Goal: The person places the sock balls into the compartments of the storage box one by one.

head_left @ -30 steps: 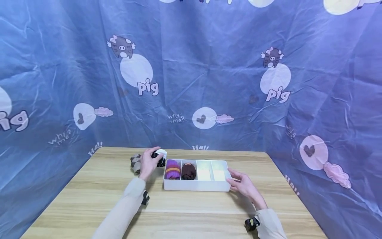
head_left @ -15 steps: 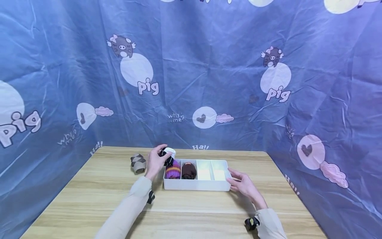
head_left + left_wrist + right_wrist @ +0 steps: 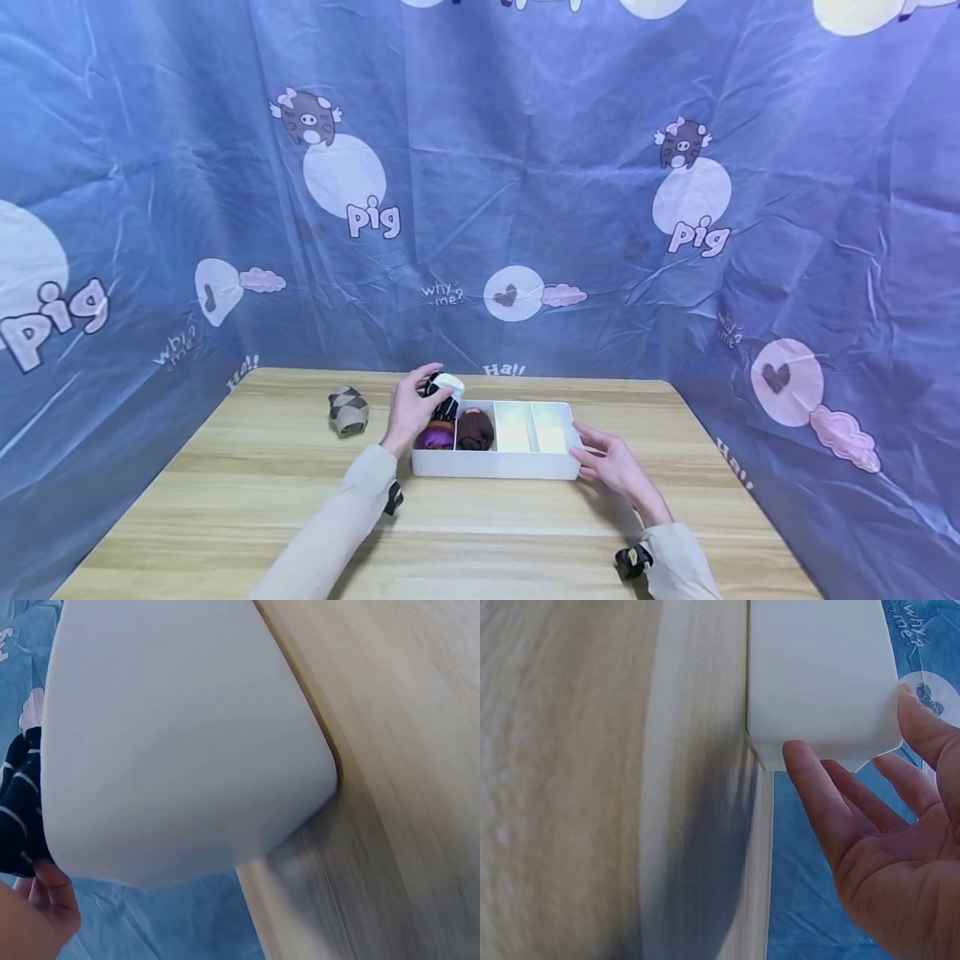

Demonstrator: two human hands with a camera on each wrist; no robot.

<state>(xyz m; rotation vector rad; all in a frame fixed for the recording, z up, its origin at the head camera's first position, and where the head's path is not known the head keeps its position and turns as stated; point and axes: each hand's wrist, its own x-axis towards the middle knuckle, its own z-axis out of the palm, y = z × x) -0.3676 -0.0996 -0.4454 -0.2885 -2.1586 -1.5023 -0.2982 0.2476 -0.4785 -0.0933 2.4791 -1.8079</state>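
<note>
L hand clamps soft, light sock roll mid-bundle; R hand, fingers relaxed, steadies organizer box at 3 o'clock.

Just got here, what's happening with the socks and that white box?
A person's left hand holds a rolled black-and-white sock above the left end of a white divided box on the wooden table. A purple roll and a brown roll fill its two left compartments; the two right ones look empty. The right hand rests open against the box's right end. A grey patterned roll lies on the table to the left.
</note>
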